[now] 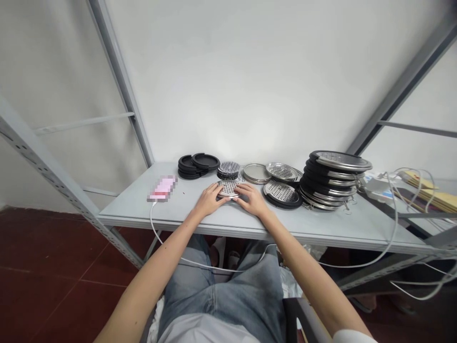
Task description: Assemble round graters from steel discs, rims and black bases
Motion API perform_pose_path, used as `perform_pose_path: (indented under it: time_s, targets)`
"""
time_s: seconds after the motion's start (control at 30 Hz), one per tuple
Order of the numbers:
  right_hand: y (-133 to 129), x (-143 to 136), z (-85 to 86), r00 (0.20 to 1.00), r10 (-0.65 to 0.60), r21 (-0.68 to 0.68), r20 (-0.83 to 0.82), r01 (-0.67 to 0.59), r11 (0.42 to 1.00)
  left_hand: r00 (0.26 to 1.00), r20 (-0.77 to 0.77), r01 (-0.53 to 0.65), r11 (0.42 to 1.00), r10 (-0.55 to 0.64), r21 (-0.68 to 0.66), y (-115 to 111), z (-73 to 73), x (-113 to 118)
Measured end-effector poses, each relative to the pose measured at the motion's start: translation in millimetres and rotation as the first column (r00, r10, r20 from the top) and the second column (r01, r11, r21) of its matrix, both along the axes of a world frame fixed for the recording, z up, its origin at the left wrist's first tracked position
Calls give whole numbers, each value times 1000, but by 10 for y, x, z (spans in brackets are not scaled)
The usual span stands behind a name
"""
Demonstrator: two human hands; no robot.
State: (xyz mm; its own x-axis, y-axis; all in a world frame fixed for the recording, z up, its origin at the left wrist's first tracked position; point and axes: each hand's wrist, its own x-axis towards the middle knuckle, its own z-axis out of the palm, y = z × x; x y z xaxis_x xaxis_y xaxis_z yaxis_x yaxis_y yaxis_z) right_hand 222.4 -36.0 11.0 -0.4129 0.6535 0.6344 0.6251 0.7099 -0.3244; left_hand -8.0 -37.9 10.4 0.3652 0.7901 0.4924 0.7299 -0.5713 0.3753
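Observation:
Both hands rest at the sides of a round perforated metal disc (229, 188) lying on the grey table. My left hand (210, 200) touches its left edge, with the fingers bent over the rim. On the right edge lies my right hand (251, 198), its fingers spread over the metal. Just behind the disc is a small stack of perforated discs (229, 167). To the right of my right hand, a perforated plate with a black rim (282, 193) lies flat. Silvery round plates (256, 173) sit behind it.
Black rings (200, 164) are piled at the back left. A tall stack of black-rimmed plates (330, 180) stands on the right. At the left, a pink phone (163, 188) trails a white cable (154, 224) over the table's front edge. Metal shelf posts flank the table.

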Motion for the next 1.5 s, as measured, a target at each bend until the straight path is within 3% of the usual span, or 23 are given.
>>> perform_pose_path:
  time_s: [0.2,0.47,0.7,0.93,1.07,1.2,1.33,1.5]
  targets:
    - [34,-2,-37,996,12,-98,84,-4,995,996,-73,52,998,-55,-47,13,10,2]
    - [26,-43,-36,981,-108,-117,159,127,985,974,-202,69,985,-101,-157,-28,91,30]
    - [26,-19,2,961,-243,-118,130,258,959,989,-144,32,999,-32,-5,-33,35,39]
    - [29,-17,-11,930,-354,-116,102,365,924,974,-214,-52,994,71,93,-16,36,34]
    - [35,-2,-6,936,-340,-134,95,350,927,938,-339,-18,985,76,172,151,191,-39]
    - [36,12,2,939,-333,-151,82,342,927,889,-369,-191,953,270,236,490,508,-224]
    - [42,13,-1,940,-332,-158,83,341,926,831,-401,-321,921,386,221,813,783,-434]
    - [41,5,3,935,-343,-161,91,353,922,799,-465,-369,921,382,121,1017,831,-573]
